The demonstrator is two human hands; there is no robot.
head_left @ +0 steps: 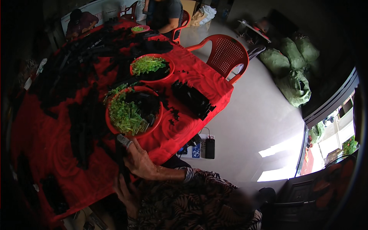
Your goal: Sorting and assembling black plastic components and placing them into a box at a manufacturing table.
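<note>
So the landmark here is the near red bowl (134, 115), heaped with short green tube bits on its left half and small black parts on its right.

Left of it, long rows of black pieces (82, 126) are laid out over the red tablecloth (42, 142), probably lined up so they stay sorted.

Just below the bowl, close to the table edge, sit both hands. The left hand (126, 193) is low and in shadow, fingers curled, but I can't tell if it's gripping anything. The right hand (138, 161) lies just under the bowl's rim with a bandaged fingertip, fingers bent around something dark. Hard to make out what.

Behind the bowl is a second red bowl (152, 68) with the same mix. To the right lies a tidy stack of black pieces (193, 99), and farther right an empty red plastic chair (226, 53).
</note>
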